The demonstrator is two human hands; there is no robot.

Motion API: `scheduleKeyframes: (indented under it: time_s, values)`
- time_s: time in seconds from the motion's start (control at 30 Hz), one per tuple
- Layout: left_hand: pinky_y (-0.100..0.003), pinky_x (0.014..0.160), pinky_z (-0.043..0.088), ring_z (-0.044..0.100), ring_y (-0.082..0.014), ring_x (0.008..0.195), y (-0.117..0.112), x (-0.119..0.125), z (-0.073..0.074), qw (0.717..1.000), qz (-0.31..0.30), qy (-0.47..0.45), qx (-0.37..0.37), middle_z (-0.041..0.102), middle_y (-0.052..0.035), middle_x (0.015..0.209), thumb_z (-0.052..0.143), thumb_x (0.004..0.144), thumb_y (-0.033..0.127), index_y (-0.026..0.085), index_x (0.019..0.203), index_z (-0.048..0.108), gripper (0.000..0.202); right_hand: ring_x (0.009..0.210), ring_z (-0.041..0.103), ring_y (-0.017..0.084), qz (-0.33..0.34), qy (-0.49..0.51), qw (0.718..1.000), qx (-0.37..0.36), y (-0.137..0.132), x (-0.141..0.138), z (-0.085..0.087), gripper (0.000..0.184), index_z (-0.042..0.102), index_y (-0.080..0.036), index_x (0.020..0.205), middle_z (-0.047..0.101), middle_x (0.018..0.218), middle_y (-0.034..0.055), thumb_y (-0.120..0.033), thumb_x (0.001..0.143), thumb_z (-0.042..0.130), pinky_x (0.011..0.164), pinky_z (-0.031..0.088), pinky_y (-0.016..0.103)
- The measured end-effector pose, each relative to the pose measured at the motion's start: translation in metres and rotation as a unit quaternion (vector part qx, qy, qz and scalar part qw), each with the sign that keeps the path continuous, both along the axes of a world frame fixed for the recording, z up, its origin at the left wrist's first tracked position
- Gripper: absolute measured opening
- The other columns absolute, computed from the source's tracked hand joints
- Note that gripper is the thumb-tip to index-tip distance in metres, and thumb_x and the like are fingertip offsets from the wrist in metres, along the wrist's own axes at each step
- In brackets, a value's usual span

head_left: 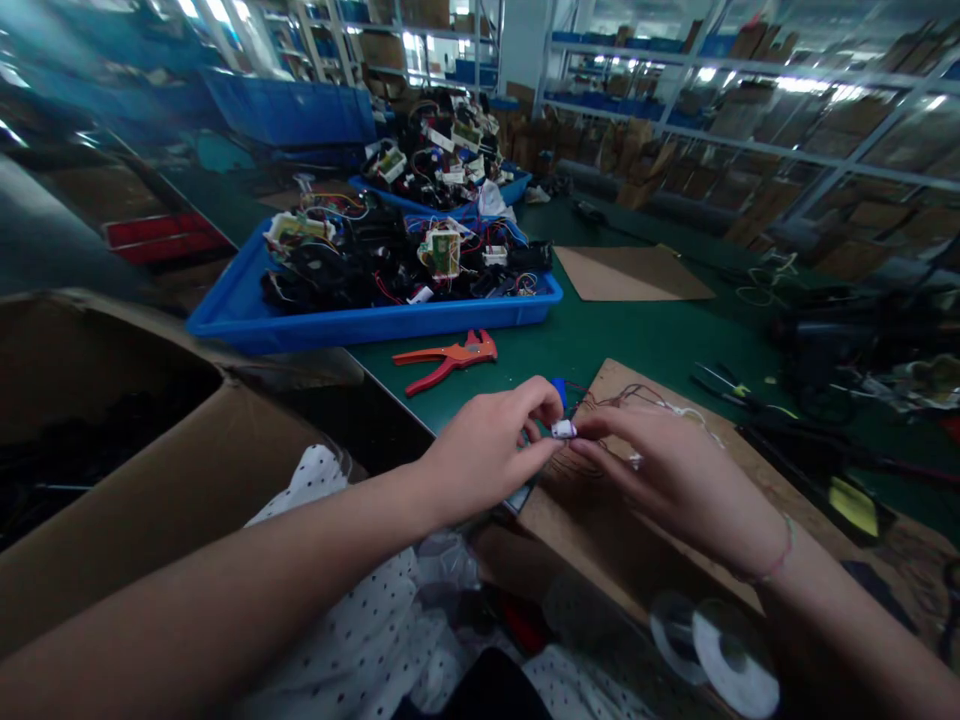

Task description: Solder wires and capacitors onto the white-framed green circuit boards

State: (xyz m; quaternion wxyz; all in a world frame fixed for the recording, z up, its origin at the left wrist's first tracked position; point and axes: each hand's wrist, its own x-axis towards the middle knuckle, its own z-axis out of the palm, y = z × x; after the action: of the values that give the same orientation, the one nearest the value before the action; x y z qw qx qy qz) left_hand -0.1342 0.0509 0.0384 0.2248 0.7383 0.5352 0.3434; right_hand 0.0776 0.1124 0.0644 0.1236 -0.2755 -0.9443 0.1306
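Observation:
My left hand and my right hand meet over a brown cardboard sheet at the near edge of a green table. Both pinch a small white connector between thumb and fingertips. Thin wires run from the connector away across the cardboard to the right. A small blue part shows just behind my left fingers. What it belongs to is hidden.
An orange wire stripper lies beyond my hands. Behind it stands a blue tray full of circuit boards and wires, with a second one farther back. An open cardboard box is at left. Hand tools and a tape roll lie at right.

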Motion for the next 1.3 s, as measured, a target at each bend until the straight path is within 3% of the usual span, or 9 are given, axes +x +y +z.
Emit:
scheduleKeyframes:
  time_s: [0.17,0.3,0.4,0.53,0.77,1.13,1.3]
  values:
    - [-0.025,0.074,0.055,0.069,-0.0137,0.083,-0.012,0.005,0.006,0.985,0.031,-0.161,-0.058,0.070,0.0004,0.094,0.069,0.089,0.026,0.021,0.108,0.057,0.023,0.090,0.068,0.017,0.027,0.045,0.998,-0.021,-0.004,0.003,0.004,0.017,0.065,-0.025,0.110,0.075,0.102,0.0025,-0.031,0.099,0.054,0.079,0.049,0.029]
    - [-0.026,0.069,0.054,0.069,-0.0146,0.078,-0.012,0.004,0.005,0.960,-0.013,-0.221,-0.173,0.071,-0.0003,0.088,0.064,0.092,0.032,0.022,0.115,0.058,0.026,0.082,0.066,0.016,0.043,0.059,0.997,0.003,-0.003,0.003,0.002,0.015,0.066,-0.022,0.107,0.075,0.095,0.0043,-0.024,0.098,0.054,0.074,0.047,0.029]
    - [-0.025,0.064,0.053,0.069,-0.0146,0.072,-0.014,0.006,0.002,0.939,-0.032,-0.263,-0.220,0.072,-0.0013,0.083,0.058,0.095,0.034,0.021,0.109,0.059,0.019,0.076,0.064,0.016,0.054,0.043,0.998,0.015,-0.001,0.004,-0.001,0.014,0.067,-0.021,0.104,0.073,0.088,0.0040,-0.020,0.097,0.055,0.071,0.045,0.030]
    - [-0.022,0.057,0.051,0.066,-0.0125,0.063,-0.015,0.012,-0.003,0.922,-0.012,-0.311,-0.231,0.070,-0.0003,0.074,0.056,0.097,0.037,0.020,0.101,0.058,0.018,0.076,0.063,0.016,0.076,0.034,0.996,0.028,-0.001,0.005,-0.001,0.016,0.065,-0.020,0.103,0.071,0.087,0.0030,-0.013,0.094,0.054,0.073,0.044,0.031]
    - [-0.018,0.056,0.050,0.062,-0.0080,0.057,-0.014,0.018,-0.005,0.897,0.000,-0.372,-0.240,0.066,0.0022,0.068,0.060,0.094,0.028,0.018,0.095,0.057,0.010,0.077,0.063,0.015,0.085,0.046,0.995,0.035,-0.003,0.007,0.001,0.017,0.064,-0.020,0.102,0.070,0.087,0.0005,-0.010,0.091,0.055,0.076,0.043,0.031]
    - [-0.019,0.056,0.051,0.062,-0.0083,0.057,-0.013,0.019,-0.005,0.895,0.012,-0.382,-0.232,0.065,0.0016,0.067,0.062,0.093,0.026,0.017,0.091,0.059,0.010,0.079,0.064,0.016,0.096,0.061,0.992,0.046,-0.004,0.006,0.002,0.016,0.063,-0.020,0.101,0.071,0.088,0.0028,-0.010,0.091,0.055,0.077,0.045,0.032]
    - [-0.020,0.057,0.052,0.063,-0.0090,0.057,-0.015,0.020,-0.001,0.889,0.022,-0.398,-0.224,0.066,0.0013,0.067,0.062,0.086,0.015,0.016,0.090,0.059,0.006,0.079,0.066,0.016,0.095,0.087,0.990,0.052,-0.004,0.005,0.000,0.020,0.064,-0.019,0.102,0.073,0.089,0.0042,-0.008,0.089,0.054,0.078,0.048,0.033]
